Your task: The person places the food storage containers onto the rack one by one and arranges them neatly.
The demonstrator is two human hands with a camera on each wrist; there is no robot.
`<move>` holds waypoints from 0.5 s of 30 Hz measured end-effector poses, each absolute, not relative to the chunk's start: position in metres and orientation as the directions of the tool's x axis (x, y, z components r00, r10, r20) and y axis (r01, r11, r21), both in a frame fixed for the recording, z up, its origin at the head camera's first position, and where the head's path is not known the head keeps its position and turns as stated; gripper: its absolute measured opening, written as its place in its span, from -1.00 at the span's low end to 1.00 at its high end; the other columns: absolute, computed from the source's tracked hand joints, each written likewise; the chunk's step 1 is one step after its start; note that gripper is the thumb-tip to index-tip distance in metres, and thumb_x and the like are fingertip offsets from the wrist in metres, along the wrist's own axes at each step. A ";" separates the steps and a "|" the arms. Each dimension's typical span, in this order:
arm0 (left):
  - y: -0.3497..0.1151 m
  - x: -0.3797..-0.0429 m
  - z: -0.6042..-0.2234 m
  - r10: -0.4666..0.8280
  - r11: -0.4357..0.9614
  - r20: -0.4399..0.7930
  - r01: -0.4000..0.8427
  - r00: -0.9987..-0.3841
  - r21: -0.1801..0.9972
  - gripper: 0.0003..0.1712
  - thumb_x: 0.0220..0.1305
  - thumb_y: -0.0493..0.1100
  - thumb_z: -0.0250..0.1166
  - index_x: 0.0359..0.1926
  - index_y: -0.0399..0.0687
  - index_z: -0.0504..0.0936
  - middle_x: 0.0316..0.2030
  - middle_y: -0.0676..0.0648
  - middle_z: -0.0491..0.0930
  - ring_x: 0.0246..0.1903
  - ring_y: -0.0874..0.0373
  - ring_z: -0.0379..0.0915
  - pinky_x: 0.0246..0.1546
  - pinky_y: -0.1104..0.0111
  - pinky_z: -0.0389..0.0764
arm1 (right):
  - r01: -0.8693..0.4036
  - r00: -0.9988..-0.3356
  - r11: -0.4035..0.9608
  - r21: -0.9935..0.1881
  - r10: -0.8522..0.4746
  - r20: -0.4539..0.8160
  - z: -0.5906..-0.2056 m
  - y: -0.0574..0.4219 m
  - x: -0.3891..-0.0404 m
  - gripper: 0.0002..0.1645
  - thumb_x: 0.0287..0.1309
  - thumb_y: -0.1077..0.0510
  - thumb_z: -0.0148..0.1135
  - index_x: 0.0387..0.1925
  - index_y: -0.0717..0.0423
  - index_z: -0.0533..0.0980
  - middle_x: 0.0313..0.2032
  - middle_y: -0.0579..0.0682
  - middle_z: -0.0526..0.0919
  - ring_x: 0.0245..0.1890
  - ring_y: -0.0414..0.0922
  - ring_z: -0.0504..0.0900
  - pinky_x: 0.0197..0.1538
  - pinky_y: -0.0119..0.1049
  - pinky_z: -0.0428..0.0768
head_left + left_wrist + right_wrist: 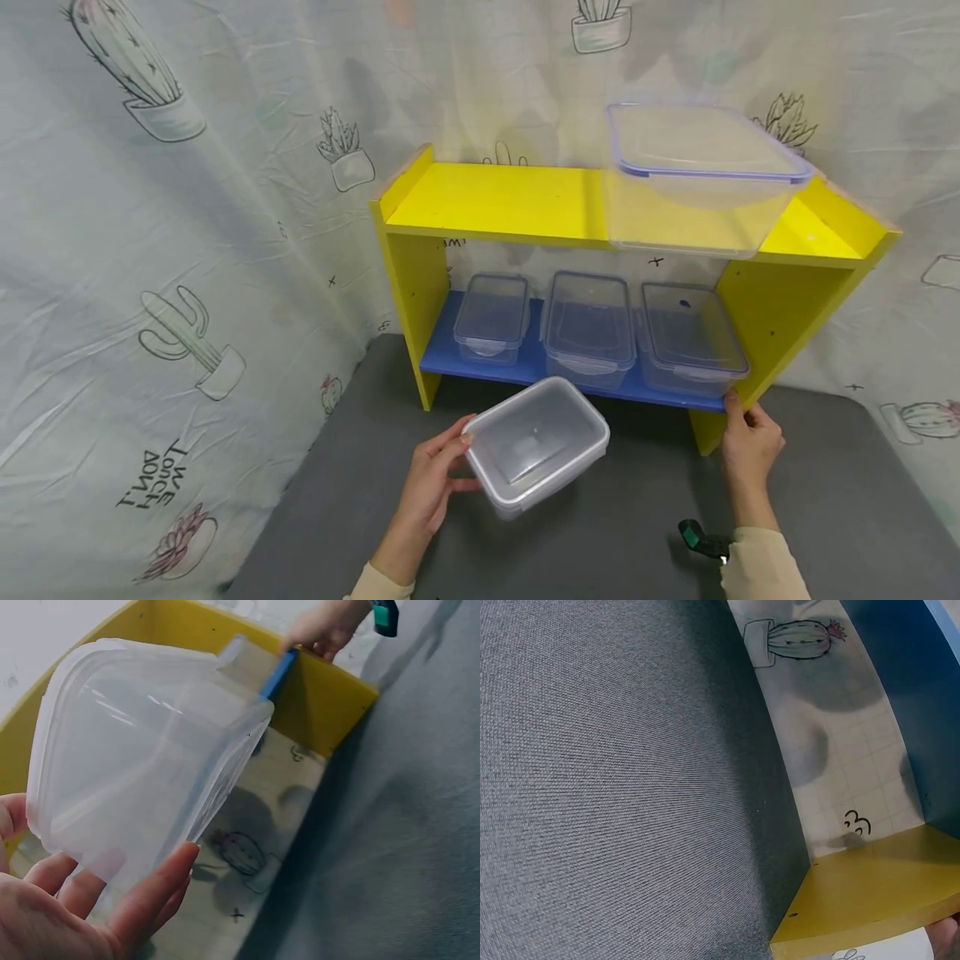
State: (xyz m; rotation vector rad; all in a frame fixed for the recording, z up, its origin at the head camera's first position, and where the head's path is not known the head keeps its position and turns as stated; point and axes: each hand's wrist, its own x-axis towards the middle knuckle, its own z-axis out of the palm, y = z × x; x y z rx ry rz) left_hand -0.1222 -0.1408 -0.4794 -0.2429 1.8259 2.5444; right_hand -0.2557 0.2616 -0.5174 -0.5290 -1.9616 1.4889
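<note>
My left hand (435, 479) holds a clear plastic food container (536, 442) with a whitish rim by its left side, thumb on top. It is tilted in the air in front of the shelf unit. The left wrist view shows the fingers (154, 900) beneath the container (142, 750). My right hand (752, 446) grips the yellow shelf unit's right side panel (798, 312), the thumb near the end of the blue shelf (525, 367). Only a sliver of the right hand (946, 937) appears in the right wrist view.
Three lidded clear containers, left (491, 312), middle (588, 321) and right (693, 333), stand on the blue shelf. A large lidded box (697, 196) sits on the yellow top. Grey fabric (615, 517) covers the surface below; a cactus-print sheet (247, 250) hangs behind.
</note>
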 end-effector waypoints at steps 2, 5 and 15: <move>-0.142 -0.121 -0.473 -0.098 -0.325 -0.106 -0.069 -0.990 0.943 -0.48 0.31 -0.16 0.24 0.25 -0.24 0.49 0.08 -0.10 0.60 -0.20 0.03 0.66 -0.36 -0.04 0.66 | -0.048 -0.731 0.293 -0.955 0.641 0.233 -0.517 0.262 -0.256 -0.64 0.19 -0.17 0.29 -0.61 -0.10 0.59 -0.74 -0.45 0.45 -0.65 -0.37 0.31 -0.61 -0.55 0.25; -0.143 -0.118 -0.465 -0.109 -0.333 -0.063 -0.023 -0.992 0.943 -0.50 0.32 -0.18 0.22 0.24 -0.26 0.49 0.04 -0.06 0.62 -0.19 0.02 0.66 -0.37 -0.02 0.67 | -0.049 -0.731 0.301 -0.952 0.639 0.240 -0.517 0.262 -0.255 -0.66 0.20 -0.16 0.28 -0.61 -0.13 0.60 -0.74 -0.50 0.44 -0.64 -0.37 0.31 -0.61 -0.56 0.25; -0.140 -0.108 -0.446 -0.171 -0.435 0.100 0.166 -0.980 0.885 -0.63 0.34 -0.31 0.14 0.11 -0.02 0.64 -0.01 0.04 0.67 -0.23 0.14 0.66 -0.39 0.12 0.69 | -0.037 -0.743 0.257 -0.966 0.639 0.199 -0.515 0.262 -0.257 -0.59 0.23 -0.13 0.25 -0.25 0.14 0.70 -0.64 -0.67 0.47 -0.53 -0.50 0.45 -0.47 -0.70 0.40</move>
